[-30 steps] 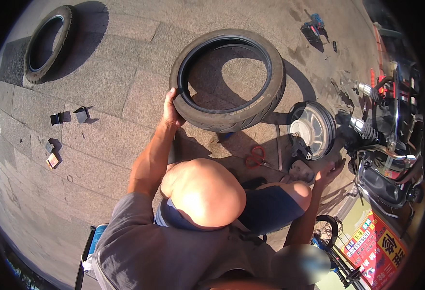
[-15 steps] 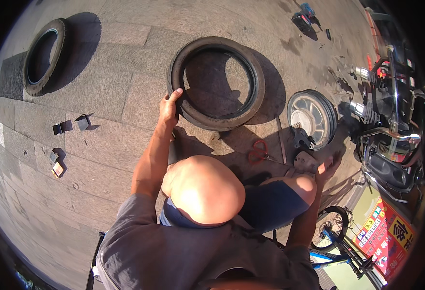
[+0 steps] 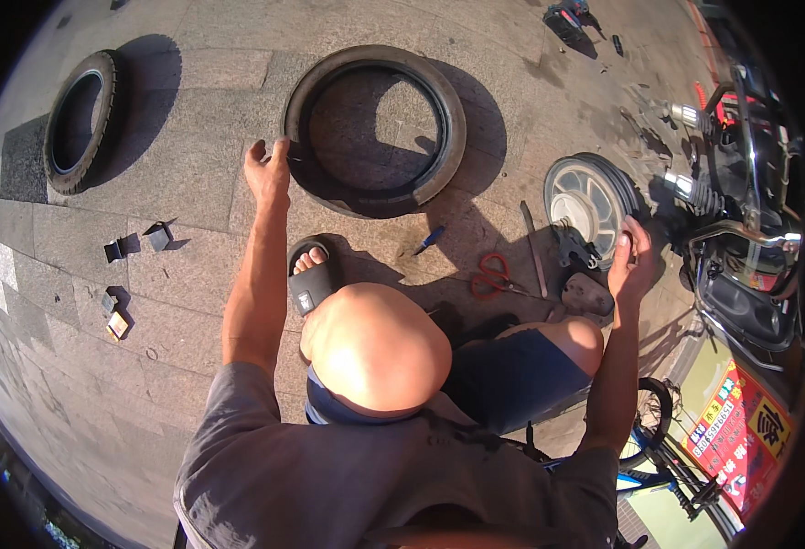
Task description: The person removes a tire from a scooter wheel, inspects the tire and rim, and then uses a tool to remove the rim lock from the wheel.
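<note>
A: How is the left hand [image 3: 268,174] set?

B: Thumb and fingers apart, nothing clamped between them. It is raised at the left edge of the large tyre [image 3: 455,133], one fingertip right beside the rubber. Whether the two actually touch, I cannot tell

A: And where is that tyre?

B: Out in front of the person, over the stone paving [image 3: 183,293], its round opening facing the camera and its shadow [image 3: 485,128] falling to the right. I cannot make out whether all of it rests on the ground

A: What about the right hand [image 3: 632,261]?

B: Loosely curled, with a gap between thumb and fingers, and nothing in it that I can see. It is at the lower right of the wheel [image 3: 595,197], fingers close to that edge as seen from above. Contact there is unclear too

A: What lies between the two hands?

B: A blue-handled tool [image 3: 432,238] just below the tyre, then red-handled scissors [image 3: 509,285], and a narrow flat bar [image 3: 534,249] near the wheel. A black sandal [image 3: 313,288] is on the foot below the tyre

A: Anything farther left?

B: A second tyre [image 3: 108,105], tilted, well apart from the left hand, with a small dark bracket [image 3: 157,236] on the ground nearer to the person
</note>
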Available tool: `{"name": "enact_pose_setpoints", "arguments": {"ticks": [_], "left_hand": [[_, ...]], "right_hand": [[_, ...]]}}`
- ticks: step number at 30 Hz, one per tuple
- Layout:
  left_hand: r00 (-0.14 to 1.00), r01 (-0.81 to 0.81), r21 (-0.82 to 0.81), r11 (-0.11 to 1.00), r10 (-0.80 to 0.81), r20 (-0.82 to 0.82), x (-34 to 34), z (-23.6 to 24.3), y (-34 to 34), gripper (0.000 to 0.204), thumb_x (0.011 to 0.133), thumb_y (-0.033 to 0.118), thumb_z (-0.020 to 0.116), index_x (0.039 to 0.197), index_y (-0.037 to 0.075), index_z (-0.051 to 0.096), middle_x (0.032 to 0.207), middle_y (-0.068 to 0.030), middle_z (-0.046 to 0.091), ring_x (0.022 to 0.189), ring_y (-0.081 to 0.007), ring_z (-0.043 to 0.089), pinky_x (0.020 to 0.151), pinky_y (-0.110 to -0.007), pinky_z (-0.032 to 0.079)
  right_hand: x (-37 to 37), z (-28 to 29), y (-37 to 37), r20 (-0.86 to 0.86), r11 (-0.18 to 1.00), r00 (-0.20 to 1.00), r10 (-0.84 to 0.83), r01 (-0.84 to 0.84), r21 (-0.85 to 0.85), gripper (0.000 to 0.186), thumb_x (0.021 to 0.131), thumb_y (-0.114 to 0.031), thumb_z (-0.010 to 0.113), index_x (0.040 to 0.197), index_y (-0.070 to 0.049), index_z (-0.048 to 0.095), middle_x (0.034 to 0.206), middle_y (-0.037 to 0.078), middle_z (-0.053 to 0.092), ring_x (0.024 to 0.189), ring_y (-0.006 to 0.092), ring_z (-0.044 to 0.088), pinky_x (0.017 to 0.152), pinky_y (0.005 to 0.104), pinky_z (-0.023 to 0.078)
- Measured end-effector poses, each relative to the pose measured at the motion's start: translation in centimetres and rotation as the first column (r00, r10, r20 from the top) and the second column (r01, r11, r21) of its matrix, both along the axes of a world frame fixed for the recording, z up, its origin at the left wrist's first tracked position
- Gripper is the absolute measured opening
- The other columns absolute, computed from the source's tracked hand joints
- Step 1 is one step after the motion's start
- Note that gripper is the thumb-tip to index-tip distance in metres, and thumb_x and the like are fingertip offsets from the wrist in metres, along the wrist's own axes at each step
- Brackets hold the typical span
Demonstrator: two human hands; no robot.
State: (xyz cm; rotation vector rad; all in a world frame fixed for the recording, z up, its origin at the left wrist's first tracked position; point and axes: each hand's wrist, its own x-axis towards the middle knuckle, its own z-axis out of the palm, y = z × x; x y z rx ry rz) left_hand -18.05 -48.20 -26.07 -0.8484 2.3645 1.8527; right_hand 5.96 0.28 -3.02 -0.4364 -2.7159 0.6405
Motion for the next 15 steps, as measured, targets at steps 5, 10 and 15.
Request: {"name": "enact_pose_setpoints", "arguments": {"ticks": [5,10,15], "left_hand": [[0.977,-0.02,0.114,0.993,-0.005,0.214,6.1,-5.7,-0.6,0.073,0.082,0.042,0.074,0.132,-0.006,0.05,0.126,-0.0197,0.059,0.114,-0.0286,0.058,0.098,-0.038,0.044],[0.914,0.024,0.3,0.954,-0.142,0.379,9.0,-3.0,2.6,0.063,0.088,0.037,0.07,0.132,-0.002,0.051,0.116,-0.0124,0.062,0.09,-0.0199,0.063,0.082,-0.035,0.052],[0.905,0.099,0.372,0.923,-0.239,0.352,8.4,-2.2,2.5,0.046,0.088,0.032,0.071,0.119,0.0,0.057,0.104,-0.0086,0.066,0.087,-0.0178,0.064,0.08,-0.031,0.052]], "right_hand": [[-10.9,-3.2,-5.2,0.493,0.923,0.782,0.381,-0.287,-0.257,0.034,0.091,-0.023,0.065,0.118,-0.002,0.063,0.097,0.014,0.069,0.09,0.0277,0.068,0.079,0.0361,0.052],[-17.6,-15.2,-6.6,0.673,0.944,0.727,0.137,0.111,-0.312,0.05,0.094,-0.037,0.062,0.132,-0.006,0.057,0.121,0.015,0.065,0.113,0.0258,0.062,0.096,0.0356,0.048],[-18.0,-22.9,-12.6,0.703,0.642,0.704,-0.1,0.585,-0.495,0.09,0.087,-0.054,0.067,0.153,-0.008,0.025,0.154,0.02,0.032,0.141,0.0317,0.035,0.112,0.0438,0.033]]}}
